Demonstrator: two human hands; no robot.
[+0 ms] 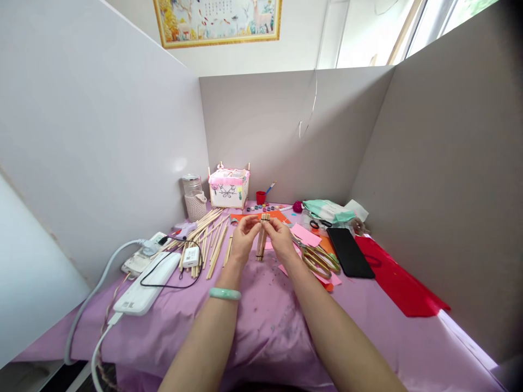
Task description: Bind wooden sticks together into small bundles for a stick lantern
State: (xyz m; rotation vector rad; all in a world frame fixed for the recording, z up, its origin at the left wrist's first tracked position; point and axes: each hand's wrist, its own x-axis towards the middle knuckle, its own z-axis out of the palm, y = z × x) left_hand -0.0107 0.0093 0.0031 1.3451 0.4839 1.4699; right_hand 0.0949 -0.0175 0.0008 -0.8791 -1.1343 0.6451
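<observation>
Two bare hands meet over the purple tablecloth (269, 326), gripping one bundle of wooden sticks (261, 243) between thumbs and fingers: the left hand (244, 239) has its left side, the right hand (279, 237) its right. Two dark bands circle the bundle, one near each end; how many sticks it contains is hard to make out, and its far part is partly covered by the fingertips. Whether its near end touches the cloth cannot be told. Its long axis runs away from the person, the far end angled slightly to the right. One green bangle (224, 294) circles the left wrist. The loose wooden sticks (217, 253) to the left overlap too much to count. Also on that side are one white power bank (145, 288) and one white adapter (190, 257). Behind are one jar (193, 188) in a knitted sleeve, one decorated box (227, 193), and one red cup (260, 197) just beside one paintbrush (271, 187). To the right lie two pairs of scissors, the gold-handled scissors (316, 261) and the black-handled scissors (314, 224), whose blades are hard to see, plus one black tablet-like device (350, 253) beside red material (400, 283). One framed picture (216, 22) is cut off at the top.
</observation>
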